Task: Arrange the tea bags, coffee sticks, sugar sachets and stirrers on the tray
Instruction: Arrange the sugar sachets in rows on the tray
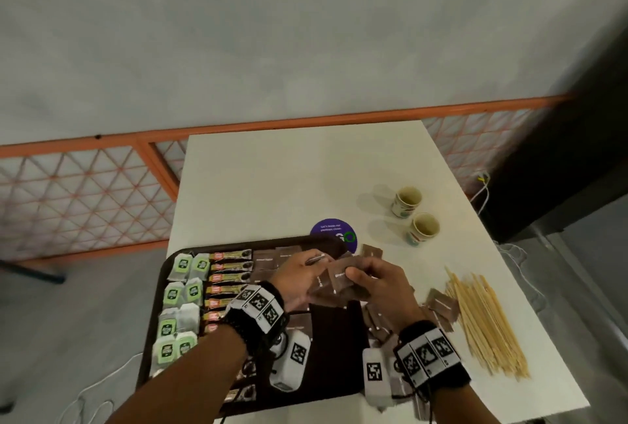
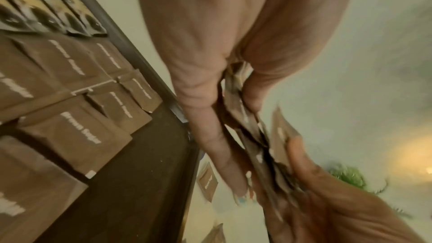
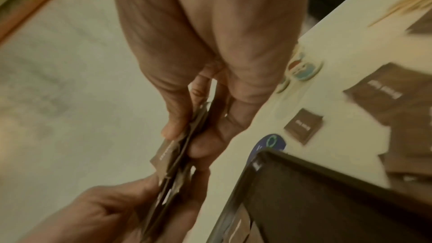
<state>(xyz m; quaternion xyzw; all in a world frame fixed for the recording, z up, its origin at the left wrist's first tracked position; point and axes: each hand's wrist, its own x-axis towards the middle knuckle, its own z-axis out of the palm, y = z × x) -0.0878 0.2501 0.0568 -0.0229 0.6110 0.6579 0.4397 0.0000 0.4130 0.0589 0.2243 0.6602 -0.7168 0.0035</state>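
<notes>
"Brown Sugar" on sugar sachets (image 2: 77,132)

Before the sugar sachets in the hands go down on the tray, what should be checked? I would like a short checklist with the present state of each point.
1. Both hands hold the stack: left hand and right hand pinch the sugar sachets. Ok.
2. Stack squared: edges look uneven in the wrist views. Not ok.
3. Free space on the tray in its near right part. Ok.
4. Placed sachets lie in tidy rows. Ok.
5. Loose sachets remain on the table. Not ok.
6. Stirrers are off the tray. Not ok.
</notes>
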